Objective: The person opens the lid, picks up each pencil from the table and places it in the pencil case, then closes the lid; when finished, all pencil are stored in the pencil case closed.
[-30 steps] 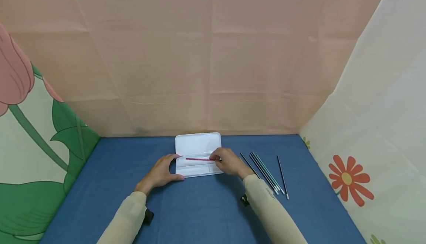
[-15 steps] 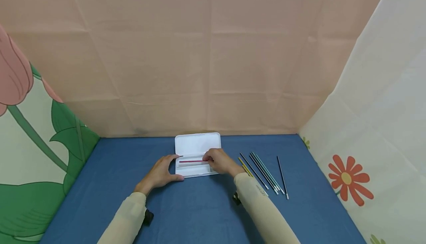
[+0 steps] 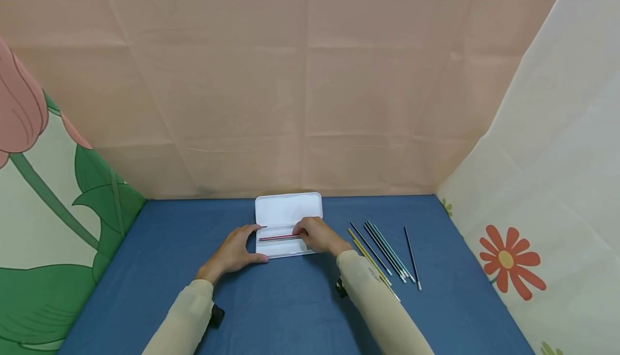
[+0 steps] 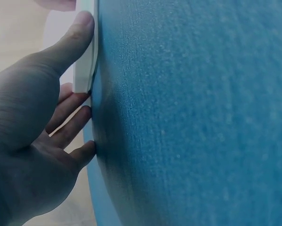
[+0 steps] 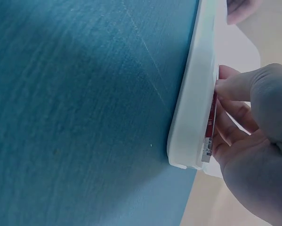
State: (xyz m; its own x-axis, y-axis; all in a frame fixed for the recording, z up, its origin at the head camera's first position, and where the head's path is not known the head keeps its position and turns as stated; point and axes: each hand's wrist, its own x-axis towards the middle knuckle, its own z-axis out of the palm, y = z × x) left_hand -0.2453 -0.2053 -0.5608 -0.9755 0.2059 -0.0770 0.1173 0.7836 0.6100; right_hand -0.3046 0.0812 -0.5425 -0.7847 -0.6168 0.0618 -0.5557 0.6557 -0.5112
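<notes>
A white pencil case [image 3: 288,210] lies on the blue cloth with its lid raised at the back. My left hand [image 3: 232,250] holds its left end, thumb at the front edge and fingertips at the back. Over the case's right half, my right hand [image 3: 319,235] pinches a red pencil [image 3: 276,238] lying lengthwise along the tray. In the right wrist view, the pencil's metal band and eraser end [image 5: 207,149] show between the case rim and the fingers. The left wrist view shows my left thumb [image 4: 79,35] against the case's side.
To the right lie several loose pencils in slanting lines: yellow pencils [image 3: 370,258] partly under the right sleeve, dark and green pencils [image 3: 387,250], and a lone dark pencil [image 3: 413,258]. A beige curtain [image 3: 310,102] hangs behind the table.
My right hand has moved left and slightly toward me with the red pencil, bringing it lower in the tray. More of the yellow pencils shows. My left hand stays put.
</notes>
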